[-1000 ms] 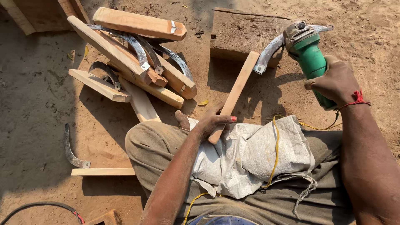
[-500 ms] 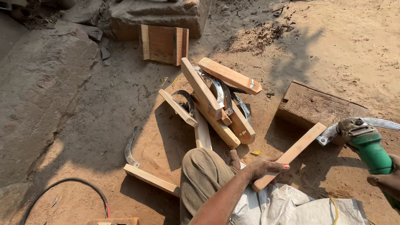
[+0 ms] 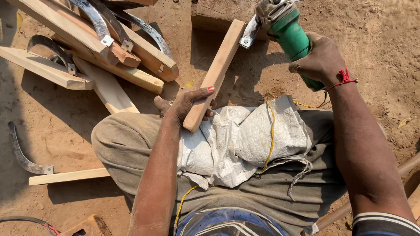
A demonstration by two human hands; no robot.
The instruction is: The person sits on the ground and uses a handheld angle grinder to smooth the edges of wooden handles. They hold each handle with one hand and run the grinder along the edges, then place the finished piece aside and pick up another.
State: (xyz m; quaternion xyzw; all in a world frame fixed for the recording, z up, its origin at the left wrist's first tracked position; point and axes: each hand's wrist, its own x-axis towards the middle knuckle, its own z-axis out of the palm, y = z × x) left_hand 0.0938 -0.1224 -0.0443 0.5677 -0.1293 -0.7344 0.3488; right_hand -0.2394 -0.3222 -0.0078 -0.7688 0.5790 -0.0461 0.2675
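My left hand (image 3: 186, 104) grips the near end of a long wooden handle (image 3: 216, 70), which slants up and away over my lap toward a wooden block (image 3: 214, 15). Held in my right hand (image 3: 319, 59) is a green angle grinder (image 3: 286, 28); its metal guard sits right beside the far end of the handle. A red thread is tied around my right wrist. A white woven sack (image 3: 245, 140) with a yellow cord lies across my lap under the handle's near end.
A pile of wooden handles with curved metal blades (image 3: 109, 39) lies on the sandy ground at the upper left. One sickle with its handle (image 3: 43, 170) lies alone at the left. A cable (image 3: 26, 220) runs at the lower left.
The view has swung back down and closer onto my lap. My right hand has brought the grinder in from the right edge to the handle's far end. My left hand keeps its grip.
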